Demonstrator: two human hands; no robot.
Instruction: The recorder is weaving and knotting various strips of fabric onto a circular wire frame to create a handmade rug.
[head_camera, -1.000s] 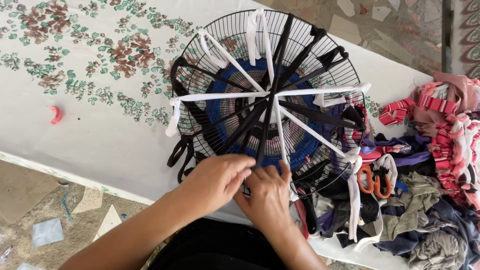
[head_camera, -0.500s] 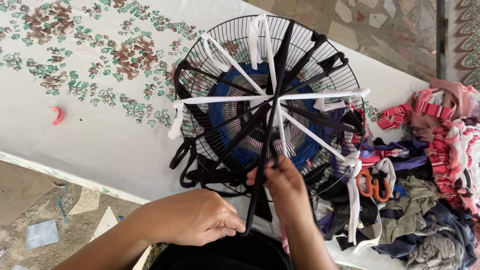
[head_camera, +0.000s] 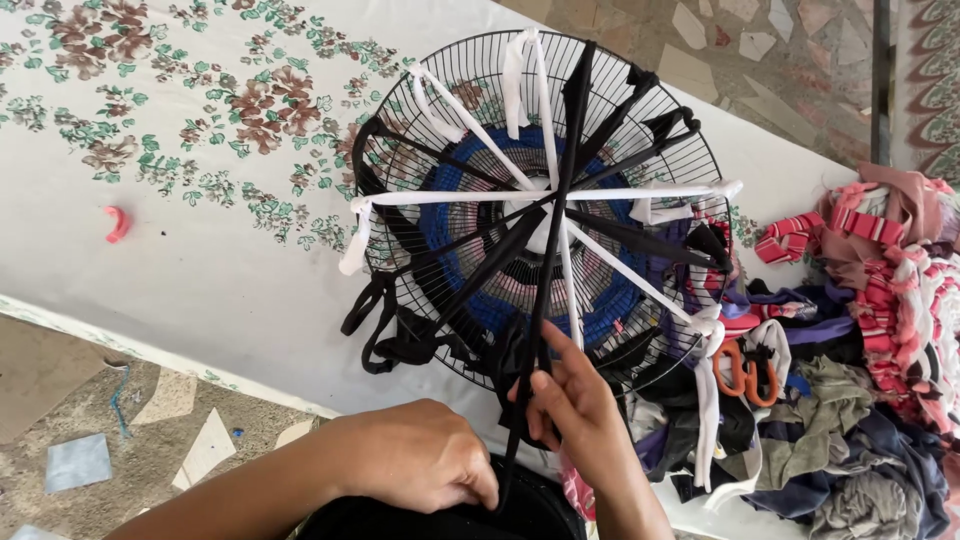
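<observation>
On floral cloth, fan grille

Counted inventory, as you look down at it. One round black wire fan guard lies on one floral-printed counter. One blue woven ring sits inside the guard. One pair of orange-handled scissors rests on one heap of cloth scraps. One small pink hook-shaped piece lies apart. You have two hands in view: left hand, right hand. The strips crossing the guard overlap too much to count.
</observation>
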